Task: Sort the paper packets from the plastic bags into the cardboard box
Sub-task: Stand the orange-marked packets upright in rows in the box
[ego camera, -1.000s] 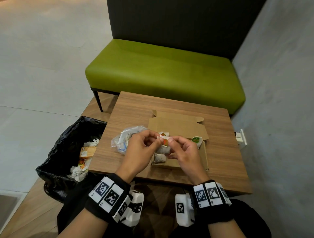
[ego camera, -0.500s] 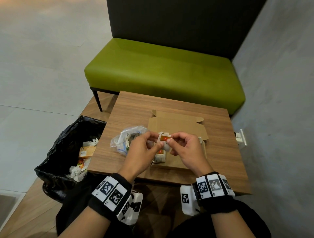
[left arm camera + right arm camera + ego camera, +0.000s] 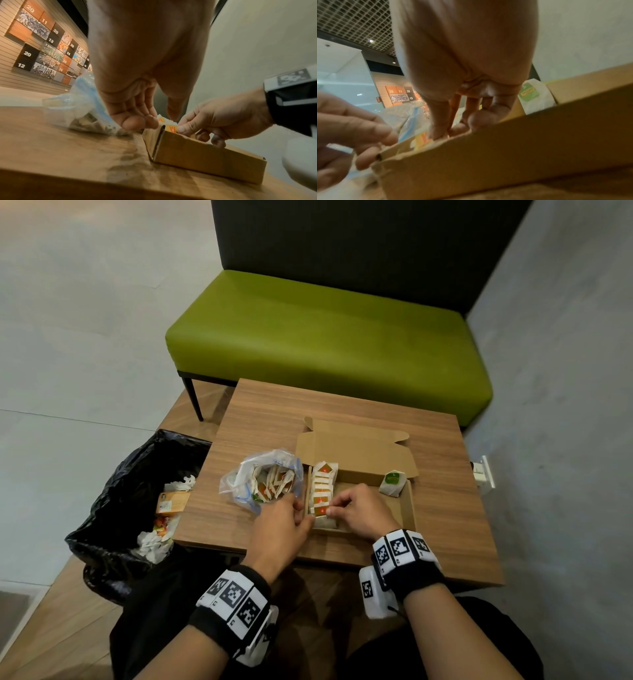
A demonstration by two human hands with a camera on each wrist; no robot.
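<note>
1. 2 hands work at the near left corner of the cardboard box, which lies open on the worktop. The step in hand looks like seating 1 more orange packet at the near end of the row of packets standing along the box's left wall.
2. Right hand: thumb and forefinger pinch the near packet's edge, and the other fingers curl down inside the box, as the left wrist view shows.
3. Left hand: it hovers between the box corner and the plastic bag, fingers loosely bent. I see nothing held in it; whether a fingertip touches the cardboard I cannot tell.
4. More packets sit in the open bag just left of the box. A single green-label packet leans in the box's far right corner, well apart from the orange row.
5. Next, I judge, the right hand lets go once the packet stands square, and the left hand reaches into the bag mouth for another. The flimsy bag may slide or collapse, so it may need steadying.
</note>
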